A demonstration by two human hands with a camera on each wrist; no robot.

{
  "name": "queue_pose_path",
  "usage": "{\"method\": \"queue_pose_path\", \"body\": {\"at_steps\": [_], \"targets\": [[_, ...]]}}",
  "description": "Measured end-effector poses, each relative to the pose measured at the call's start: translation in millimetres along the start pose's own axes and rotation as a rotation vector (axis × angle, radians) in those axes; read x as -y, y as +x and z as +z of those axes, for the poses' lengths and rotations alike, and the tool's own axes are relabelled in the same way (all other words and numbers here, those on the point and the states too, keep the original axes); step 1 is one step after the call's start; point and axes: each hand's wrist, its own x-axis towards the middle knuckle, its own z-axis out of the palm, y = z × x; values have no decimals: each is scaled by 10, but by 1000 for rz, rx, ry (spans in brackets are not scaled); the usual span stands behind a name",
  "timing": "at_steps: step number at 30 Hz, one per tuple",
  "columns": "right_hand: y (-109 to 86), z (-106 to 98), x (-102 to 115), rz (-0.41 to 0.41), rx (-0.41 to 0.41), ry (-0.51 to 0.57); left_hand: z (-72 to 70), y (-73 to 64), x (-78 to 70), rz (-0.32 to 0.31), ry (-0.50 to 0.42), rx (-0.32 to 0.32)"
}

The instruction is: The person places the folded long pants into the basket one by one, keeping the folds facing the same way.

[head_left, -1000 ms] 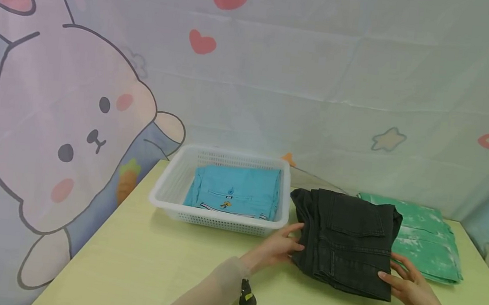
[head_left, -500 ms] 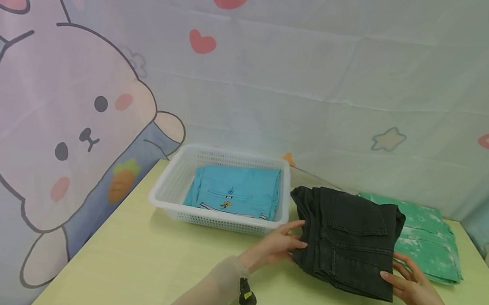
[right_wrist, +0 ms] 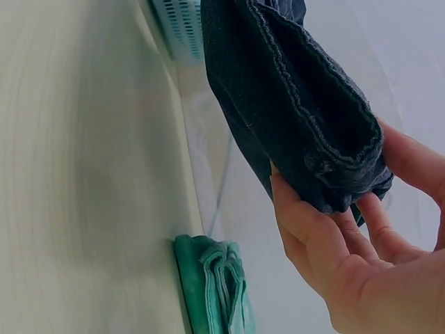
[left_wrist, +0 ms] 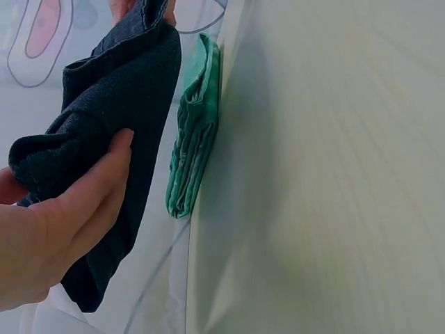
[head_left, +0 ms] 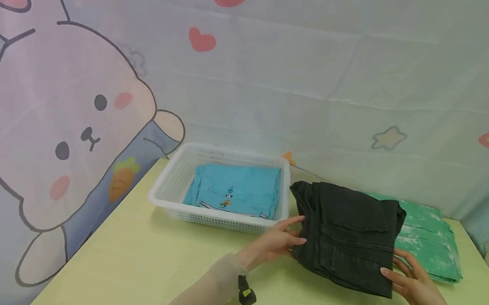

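Note:
A folded pair of black jeans point(head_left: 354, 236), back pocket facing up, is held above the table between my two hands. My left hand point(head_left: 273, 241) grips its left edge; in the left wrist view the fingers point(left_wrist: 104, 174) lie along the underside. On the opposite edge, my right hand point(head_left: 418, 290) pinches the folded layers, thumb on top. Seen from the right wrist, several fingers point(right_wrist: 309, 226) support the bundle from below. Behind the jeans and to the right, a folded green-and-white garment point(head_left: 429, 241) rests on the table, partly covered by them in the head view.
A white plastic basket point(head_left: 219, 219) stands left of the jeans, with a folded blue garment point(head_left: 241, 187) inside. The pale yellow table point(head_left: 134, 260) backs onto a printed cloth point(head_left: 323, 81). A small black device point(head_left: 246, 294) hangs at my left wrist.
Both hands keep their hold on the jeans. The bundle has risen slightly, its far edge tipping up and covering a bit more of the green garment.

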Motion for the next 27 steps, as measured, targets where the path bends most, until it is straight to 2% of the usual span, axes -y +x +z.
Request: {"method": "queue_pose_path", "body": {"at_steps": [4, 9, 17, 27], "targets": [[25, 39, 9, -19, -4, 2, -22, -8, -5, 14, -43, -16], [58, 79, 16, -14, -15, -20, -56, -18, -31, 25, -78, -5], [73, 101, 10, 2, -4, -37, -91, -76, -85, 32, -71, 13], [72, 159, 21, -58, 21, 0, -155, -138, -162, 37, -73, 46]]}}
